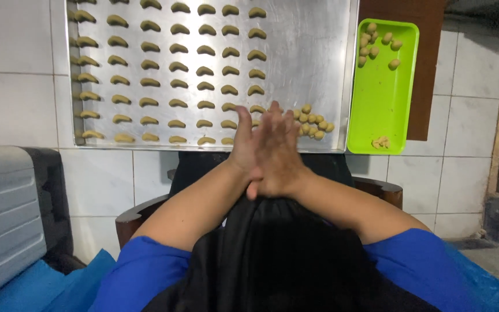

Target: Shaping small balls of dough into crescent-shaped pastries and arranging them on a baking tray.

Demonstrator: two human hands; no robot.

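Note:
My left hand (247, 144) and my right hand (281, 153) are pressed flat together, palm to palm, over the near edge of a large metal baking tray (307, 58). Whatever lies between the palms is hidden. Several rows of small crescent-shaped dough pieces (177, 66) fill the tray's left and middle. A small heap of round dough balls (313, 124) sits on the tray just right of my fingertips.
A bright green plastic tray (379, 98) stands to the right of the metal tray, with several dough balls (376, 43) at its far end and a small lump (381, 142) at its near end. A grey case (4, 214) is at the lower left. The floor is white tile.

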